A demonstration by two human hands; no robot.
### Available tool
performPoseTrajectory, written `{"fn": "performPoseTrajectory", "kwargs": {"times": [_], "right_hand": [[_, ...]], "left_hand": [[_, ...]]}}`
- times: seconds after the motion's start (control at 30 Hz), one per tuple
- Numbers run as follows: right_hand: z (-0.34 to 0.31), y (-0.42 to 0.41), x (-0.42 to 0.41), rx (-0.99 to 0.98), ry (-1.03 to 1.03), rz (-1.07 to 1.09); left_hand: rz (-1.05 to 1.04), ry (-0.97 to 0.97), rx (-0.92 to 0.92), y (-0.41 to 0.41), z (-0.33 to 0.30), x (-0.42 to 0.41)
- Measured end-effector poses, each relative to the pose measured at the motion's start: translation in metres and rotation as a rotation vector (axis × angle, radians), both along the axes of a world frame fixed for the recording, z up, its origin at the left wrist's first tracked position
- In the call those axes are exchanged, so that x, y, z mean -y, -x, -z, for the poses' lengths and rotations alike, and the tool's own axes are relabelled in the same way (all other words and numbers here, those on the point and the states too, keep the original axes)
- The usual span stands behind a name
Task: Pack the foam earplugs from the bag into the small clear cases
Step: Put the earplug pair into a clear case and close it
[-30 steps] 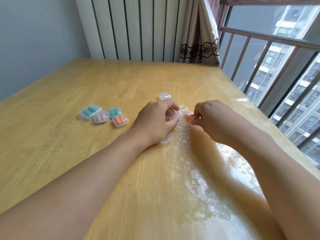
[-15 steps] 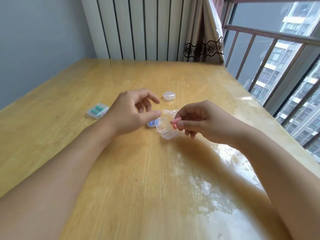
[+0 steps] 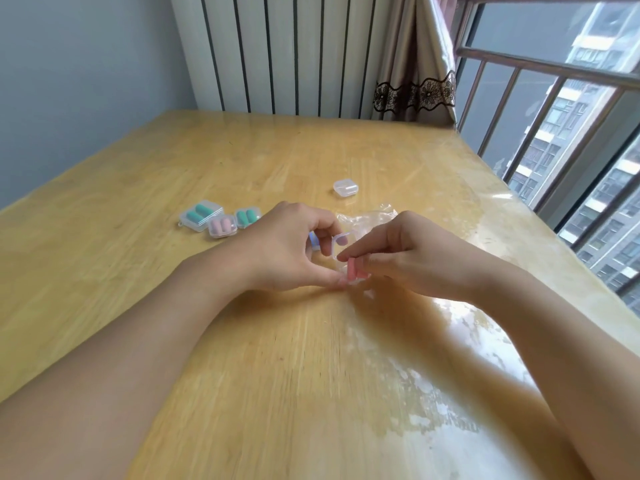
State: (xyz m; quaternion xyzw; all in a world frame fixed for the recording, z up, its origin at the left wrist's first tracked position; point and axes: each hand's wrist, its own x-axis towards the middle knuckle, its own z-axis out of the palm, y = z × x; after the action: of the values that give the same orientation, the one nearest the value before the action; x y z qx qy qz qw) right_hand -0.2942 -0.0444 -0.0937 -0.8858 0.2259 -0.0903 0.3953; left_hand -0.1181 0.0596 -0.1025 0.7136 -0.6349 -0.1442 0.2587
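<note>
- Head view: your right hand [image 3: 412, 251] pinches a pink foam earplug [image 3: 354, 269] between fingertips and thumb, right at the small open clear plastic case [image 3: 341, 252], which lies on the yellow wooden table [image 3: 311, 341].
- Your left hand [image 3: 289, 252] grips that open case by its edges, thumb low, fingers curled above.
- The crumpled clear bag [image 3: 367, 220] lies just behind the open case; three filled clear cases [image 3: 221, 220] sit to its left, a closed empty case [image 3: 345, 187] beyond it.
- Hold the case flat and steady while you seat the plug.
- The plug's long axis runs roughly upright, tilted slightly; I judge you should lay it lengthwise along the tray.
</note>
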Motion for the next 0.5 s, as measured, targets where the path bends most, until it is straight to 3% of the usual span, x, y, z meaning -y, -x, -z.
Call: {"fn": "performPoseTrajectory", "kwargs": {"times": [0.17, 0.5], "right_hand": [[0.005, -0.002, -0.003, 0.025, 0.100, -0.010], [-0.007, 0.007, 0.011, 0.178, 0.109, 0.168]], "left_hand": [[0.026, -0.036, -0.055, 0.004, -0.001, -0.001], [0.006, -0.008, -0.076, 0.007, 0.001, 0.001]]}}
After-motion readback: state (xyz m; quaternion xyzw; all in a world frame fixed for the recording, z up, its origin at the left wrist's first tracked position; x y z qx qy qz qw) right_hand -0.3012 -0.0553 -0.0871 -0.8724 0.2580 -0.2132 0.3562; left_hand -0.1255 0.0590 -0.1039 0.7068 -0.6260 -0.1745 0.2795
